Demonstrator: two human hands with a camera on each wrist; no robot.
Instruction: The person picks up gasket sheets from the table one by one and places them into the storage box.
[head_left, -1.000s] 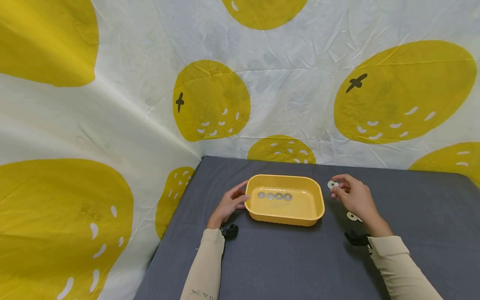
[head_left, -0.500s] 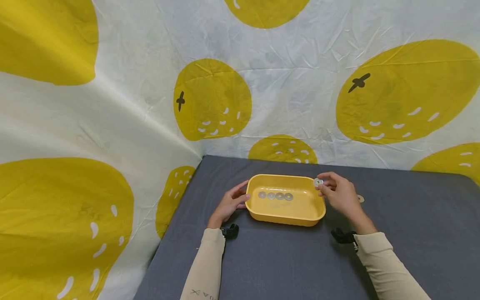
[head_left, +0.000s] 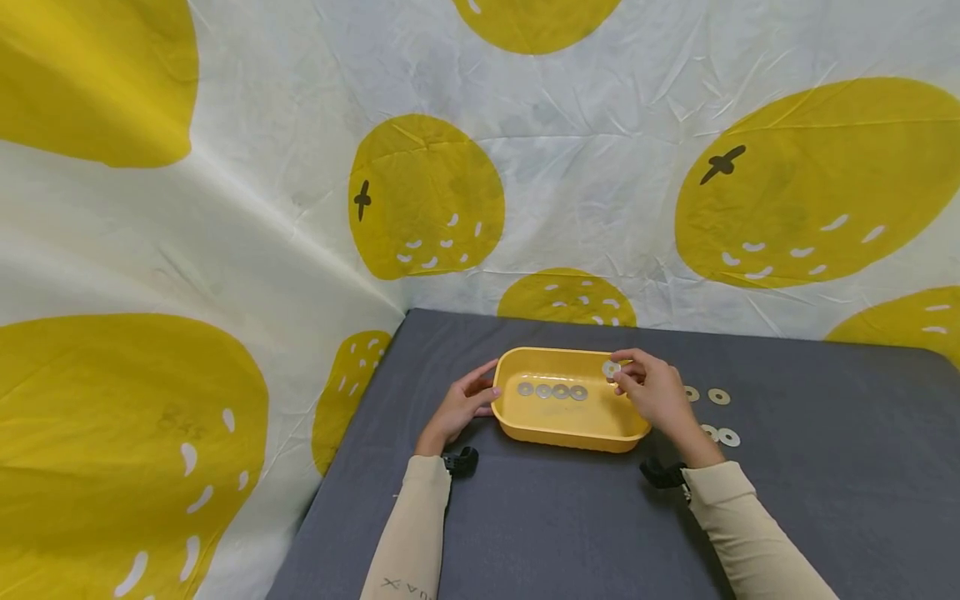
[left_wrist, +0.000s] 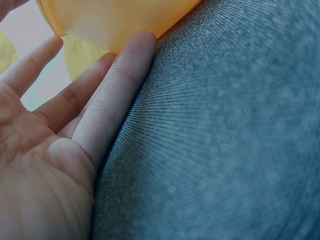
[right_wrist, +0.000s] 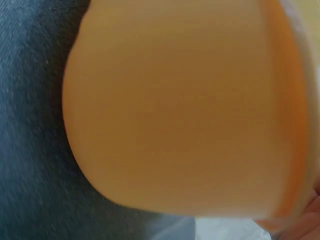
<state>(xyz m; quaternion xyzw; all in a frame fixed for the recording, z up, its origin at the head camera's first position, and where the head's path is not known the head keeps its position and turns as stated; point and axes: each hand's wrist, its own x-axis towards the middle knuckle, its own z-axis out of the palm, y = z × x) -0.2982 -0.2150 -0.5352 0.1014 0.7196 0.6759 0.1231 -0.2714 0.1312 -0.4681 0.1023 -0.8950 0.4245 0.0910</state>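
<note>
A yellow tray [head_left: 555, 429] stands on the grey table [head_left: 570, 525], with a row of several metal washers [head_left: 551, 391] lying inside it. My right hand [head_left: 651, 392] hovers over the tray's right end and pinches one washer [head_left: 611, 368] between thumb and fingertips. My left hand [head_left: 463, 407] rests on the table with straight fingers [left_wrist: 112, 100] touching the tray's left wall [left_wrist: 115, 22]. The right wrist view is filled by the tray's outer wall [right_wrist: 175, 110], blurred.
Several loose washers [head_left: 717, 397] lie on the table to the right of the tray. A white cloth with yellow fruit prints [head_left: 423, 196] hangs behind and to the left. The table's left edge runs close to my left forearm.
My right hand has carried the washer leftward from beside the tray to above its right end. The left hand has stayed put.
</note>
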